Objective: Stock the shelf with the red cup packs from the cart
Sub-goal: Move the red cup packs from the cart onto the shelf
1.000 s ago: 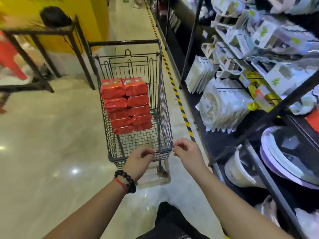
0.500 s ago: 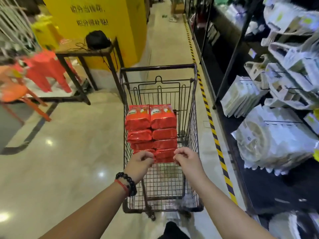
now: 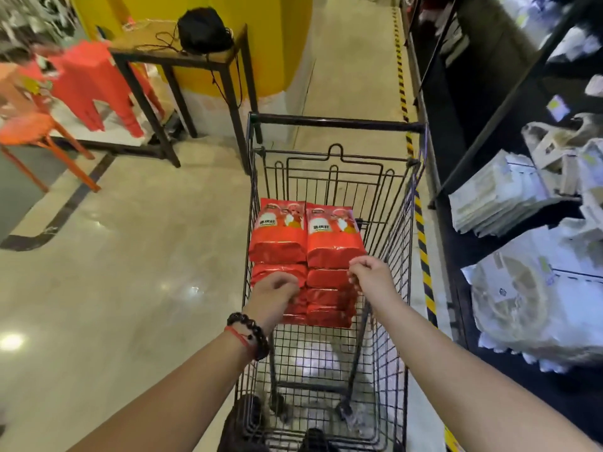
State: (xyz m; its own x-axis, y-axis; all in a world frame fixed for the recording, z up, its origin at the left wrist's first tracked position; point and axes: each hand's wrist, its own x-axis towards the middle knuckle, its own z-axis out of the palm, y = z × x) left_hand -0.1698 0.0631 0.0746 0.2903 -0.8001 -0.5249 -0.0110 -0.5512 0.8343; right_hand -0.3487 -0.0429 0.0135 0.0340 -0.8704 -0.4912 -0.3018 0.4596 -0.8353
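Now off the cart point(image 3: 329, 347) rim, reaching over two stacks of red cup packs point(image 3: 306, 256). Left hand point(image 3: 274, 296) and right hand point(image 3: 370, 277) loosely curled, holding nothing. Shelf point(image 3: 509, 256) right; open floor left.

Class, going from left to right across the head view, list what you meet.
Orange stool → red stools → black-framed table → left hand → right hand → yellow-black floor tape → white packs on the shelf
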